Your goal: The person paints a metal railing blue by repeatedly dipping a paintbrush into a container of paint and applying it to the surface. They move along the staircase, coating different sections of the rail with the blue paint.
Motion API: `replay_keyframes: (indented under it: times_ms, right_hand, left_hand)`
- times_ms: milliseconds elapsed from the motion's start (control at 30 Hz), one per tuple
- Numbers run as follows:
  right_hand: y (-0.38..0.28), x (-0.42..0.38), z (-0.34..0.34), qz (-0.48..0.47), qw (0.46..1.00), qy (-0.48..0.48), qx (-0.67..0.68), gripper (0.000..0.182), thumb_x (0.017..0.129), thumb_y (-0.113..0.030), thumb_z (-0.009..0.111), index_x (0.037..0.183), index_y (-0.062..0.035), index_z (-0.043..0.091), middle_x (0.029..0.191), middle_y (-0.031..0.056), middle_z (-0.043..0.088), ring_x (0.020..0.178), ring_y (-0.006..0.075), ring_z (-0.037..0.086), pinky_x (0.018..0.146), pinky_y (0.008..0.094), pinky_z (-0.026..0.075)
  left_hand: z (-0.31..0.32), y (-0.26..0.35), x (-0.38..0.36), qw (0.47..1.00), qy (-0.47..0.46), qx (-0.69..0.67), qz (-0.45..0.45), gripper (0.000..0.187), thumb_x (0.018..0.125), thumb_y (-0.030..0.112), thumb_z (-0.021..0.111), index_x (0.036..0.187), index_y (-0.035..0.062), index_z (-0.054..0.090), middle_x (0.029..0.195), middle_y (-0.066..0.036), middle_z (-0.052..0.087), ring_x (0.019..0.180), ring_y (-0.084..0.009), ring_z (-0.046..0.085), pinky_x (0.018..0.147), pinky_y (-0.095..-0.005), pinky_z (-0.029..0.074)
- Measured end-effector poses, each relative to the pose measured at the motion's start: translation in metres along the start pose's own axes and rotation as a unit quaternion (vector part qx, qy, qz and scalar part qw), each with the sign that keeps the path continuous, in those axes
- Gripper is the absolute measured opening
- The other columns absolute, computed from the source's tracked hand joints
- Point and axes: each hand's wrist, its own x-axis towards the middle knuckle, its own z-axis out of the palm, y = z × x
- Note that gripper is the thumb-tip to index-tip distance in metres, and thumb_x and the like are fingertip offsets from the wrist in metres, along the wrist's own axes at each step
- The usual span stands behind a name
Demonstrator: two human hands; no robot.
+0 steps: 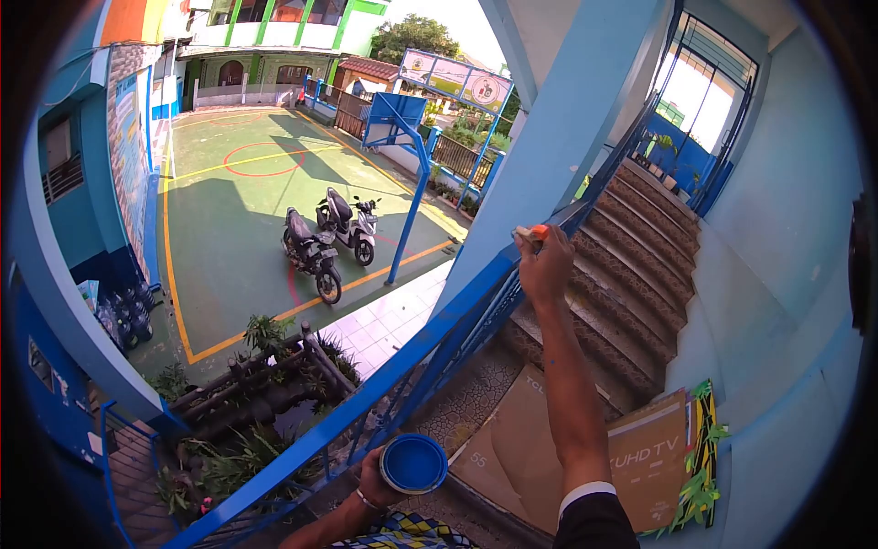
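My right hand (546, 265) is raised at the upper end of the blue railing (402, 352), closed around a paintbrush (532, 234) with an orange part; its tip is too small to make out. Low in the view, my left hand (375, 480) holds a round open can of blue paint (414, 464) beside the railing. A bracelet circles my left wrist.
Stairs (631, 265) rise at the right beside a light blue wall (786, 302). Flattened TV cartons (649, 457) lie at their foot. Beyond the railing are plants (229, 471), a court (219, 220), two motorbikes (315, 256) and a blue hoop post (412, 220).
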Motion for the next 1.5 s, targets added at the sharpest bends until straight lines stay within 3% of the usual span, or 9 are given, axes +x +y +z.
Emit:
replay_keyframes:
  times_ms: [100, 200, 333, 433, 633, 967, 1067, 1167, 1500]
  right_hand:
    - [-0.024, -0.038, -0.004, -0.100, 0.991, -0.087, -0.002, 0.017, 0.085, -0.013, 0.083, 0.094, -0.0060, 0.070, 0.095, 0.0064, 0.068, 0.096, 0.0330, 0.066, 0.090, 0.0461, 0.044]
    - [-0.063, -0.063, -0.028, -0.108, 0.981, -0.140, 0.073, 0.019, 0.086, -0.012, 0.085, 0.099, -0.0039, 0.073, 0.092, 0.0060, 0.071, 0.090, 0.0266, 0.070, 0.087, 0.0424, 0.050]
    - [-0.095, -0.091, -0.062, 0.139, 0.899, -0.166, 0.380, 0.020, 0.088, -0.008, 0.086, 0.105, -0.0002, 0.078, 0.094, 0.0090, 0.078, 0.084, 0.0124, 0.072, 0.075, 0.0285, 0.058]
    - [-0.114, -0.112, -0.097, 0.168, 0.850, -0.286, 0.409, 0.020, 0.086, -0.005, 0.087, 0.103, 0.0003, 0.078, 0.095, 0.0095, 0.079, 0.085, 0.0148, 0.074, 0.077, 0.0294, 0.059]
    - [-0.143, -0.163, -0.125, 0.139, 0.837, -0.426, 0.315, 0.023, 0.083, -0.006, 0.088, 0.103, 0.0001, 0.078, 0.094, 0.0111, 0.080, 0.086, 0.0176, 0.078, 0.078, 0.0309, 0.062]
    - [-0.138, -0.229, -0.115, 0.066, 0.875, -0.424, 0.225, 0.025, 0.081, -0.017, 0.089, 0.101, -0.0052, 0.080, 0.095, 0.0141, 0.078, 0.086, 0.0303, 0.077, 0.081, 0.0388, 0.061]
    - [-0.137, -0.231, -0.117, 0.073, 0.869, -0.436, 0.223, 0.023, 0.083, -0.015, 0.088, 0.101, -0.0027, 0.080, 0.096, 0.0149, 0.079, 0.085, 0.0266, 0.078, 0.078, 0.0363, 0.061]
    - [-0.142, -0.223, -0.129, 0.202, 0.854, -0.397, 0.270, 0.022, 0.084, -0.006, 0.088, 0.102, 0.0025, 0.078, 0.097, 0.0128, 0.080, 0.088, 0.0176, 0.077, 0.080, 0.0317, 0.062]
    - [-0.114, -0.235, -0.127, 0.327, 0.856, -0.335, 0.222, 0.027, 0.084, -0.004, 0.084, 0.107, 0.0080, 0.074, 0.092, 0.0121, 0.078, 0.082, 0.0144, 0.074, 0.073, 0.0290, 0.059]
  left_hand:
    - [0.006, -0.002, -0.001, 0.999, 0.006, 0.047, 0.003, 0.063, 0.095, 0.049, 0.058, 0.143, 0.0085, 0.062, 0.146, -0.018, 0.063, 0.134, -0.0406, 0.060, 0.113, -0.0631, 0.045]
    - [-0.004, -0.001, 0.002, 0.999, 0.003, 0.045, 0.001, 0.061, 0.096, 0.048, 0.057, 0.142, 0.0089, 0.063, 0.147, -0.018, 0.063, 0.134, -0.0402, 0.059, 0.115, -0.0630, 0.044]
    - [-0.008, 0.003, 0.004, 0.998, 0.041, 0.041, -0.010, 0.058, 0.097, 0.047, 0.055, 0.139, 0.0091, 0.066, 0.146, -0.017, 0.064, 0.134, -0.0388, 0.060, 0.116, -0.0625, 0.043]
    - [-0.001, 0.003, 0.009, 0.997, 0.047, 0.055, -0.007, 0.056, 0.098, 0.047, 0.055, 0.137, 0.0097, 0.068, 0.141, -0.016, 0.067, 0.130, -0.0369, 0.063, 0.115, -0.0610, 0.044]
    - [0.003, 0.009, 0.011, 0.997, 0.031, 0.052, -0.039, 0.055, 0.098, 0.048, 0.057, 0.136, 0.0094, 0.068, 0.138, -0.015, 0.070, 0.126, -0.0348, 0.067, 0.112, -0.0587, 0.048]
    - [0.013, 0.006, 0.013, 0.993, 0.084, 0.075, -0.045, 0.055, 0.098, 0.049, 0.057, 0.132, 0.0072, 0.070, 0.133, -0.015, 0.073, 0.119, -0.0326, 0.070, 0.112, -0.0541, 0.048]
    - [0.010, 0.007, 0.013, 0.993, 0.078, 0.072, -0.048, 0.054, 0.099, 0.049, 0.057, 0.130, 0.0073, 0.071, 0.133, -0.015, 0.073, 0.118, -0.0323, 0.070, 0.112, -0.0546, 0.048]
    - [0.020, 0.008, 0.011, 0.995, 0.048, 0.067, -0.056, 0.055, 0.099, 0.049, 0.057, 0.132, 0.0076, 0.070, 0.133, -0.015, 0.073, 0.119, -0.0320, 0.070, 0.112, -0.0548, 0.048]
    - [0.007, 0.014, 0.011, 0.996, 0.058, 0.052, -0.051, 0.054, 0.099, 0.047, 0.058, 0.133, 0.0069, 0.069, 0.131, -0.014, 0.073, 0.118, -0.0310, 0.071, 0.108, -0.0544, 0.053]
